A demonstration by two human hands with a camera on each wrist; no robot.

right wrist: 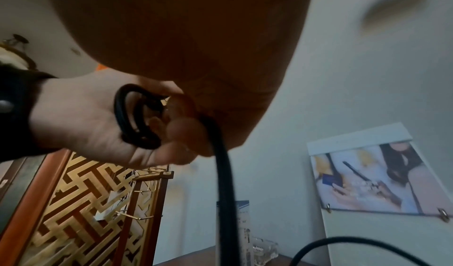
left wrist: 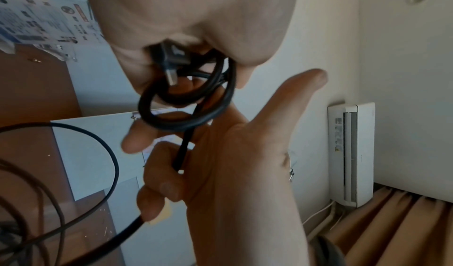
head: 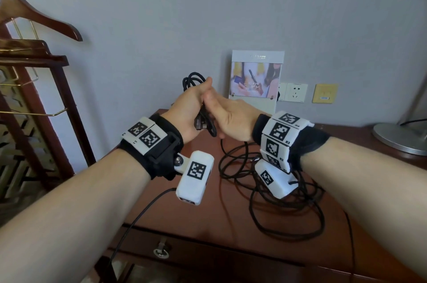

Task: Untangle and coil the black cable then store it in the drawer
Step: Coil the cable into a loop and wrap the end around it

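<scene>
Both hands are raised above the wooden table [head: 184,213]. My left hand [head: 196,102] grips a small coil of the black cable [head: 191,79], with its USB plug [head: 200,124] sticking out below the palm. The left wrist view shows the coil [left wrist: 186,103] and the plug [left wrist: 171,61] up close. My right hand [head: 221,116] touches the left one, its fingers [left wrist: 157,192] curled round the strand [left wrist: 182,150] that leaves the coil. The rest of the cable lies in a loose tangle [head: 284,202] on the table under my right wrist. The drawer [head: 161,251] in the table front is closed.
A wooden hanger stand [head: 34,74] is at the left. Against the wall stand a leaflet holder [head: 256,77], wall sockets [head: 295,92] and a yellow plate [head: 324,93]. A lamp base [head: 399,137] sits at the right. A thin cable [head: 138,213] hangs from my left wrist camera.
</scene>
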